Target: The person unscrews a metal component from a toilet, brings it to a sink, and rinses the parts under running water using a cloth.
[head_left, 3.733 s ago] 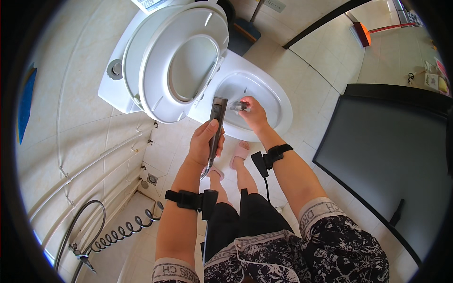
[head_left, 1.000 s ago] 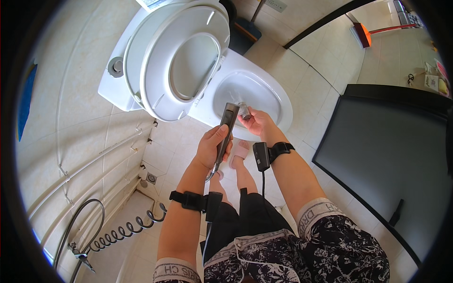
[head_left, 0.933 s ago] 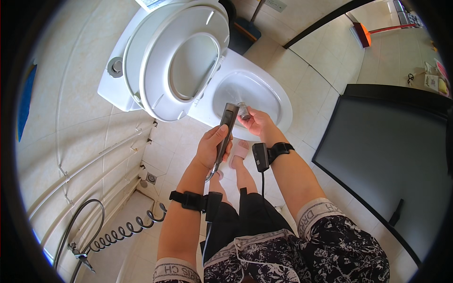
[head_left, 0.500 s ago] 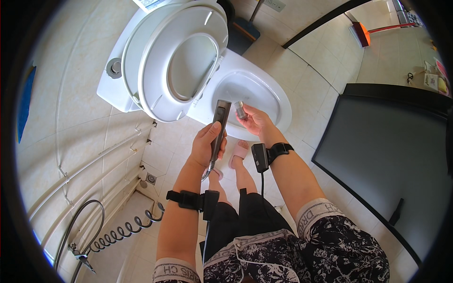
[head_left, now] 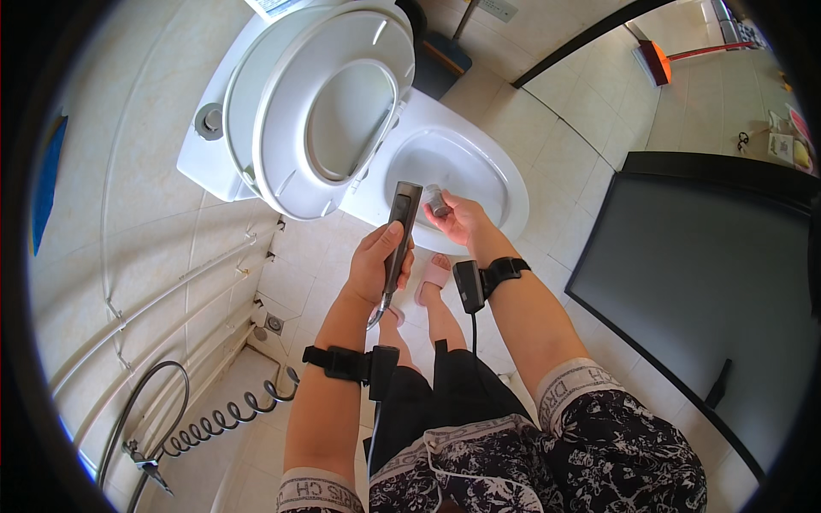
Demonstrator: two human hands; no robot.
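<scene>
- My left hand is wrapped around a long, slim dark grey handheld device with a flat head; the fingers are clenched on its lower shaft and the thumb lies along its front face.
- The device stands nearly upright, its top end over the near rim of the white ceramic toilet bowl, and a thin metal tip shows below my fist.
- My right hand is palm up just beside the device's head, fingers loosely curled around a small grey cylindrical piece. It looks pinched between thumb and fingertips, though it is too small to be sure.
- The two hands are close together but do not touch.
- The white plastic toilet seat and lid are raised, leaning back toward the tiled wall.
- Each of my forearms carries a black strap with a small black box.
- Pink slippers are on the pale tiled floor below my hands.
- A coiled black hose lies at lower left by the wall pipes.
</scene>
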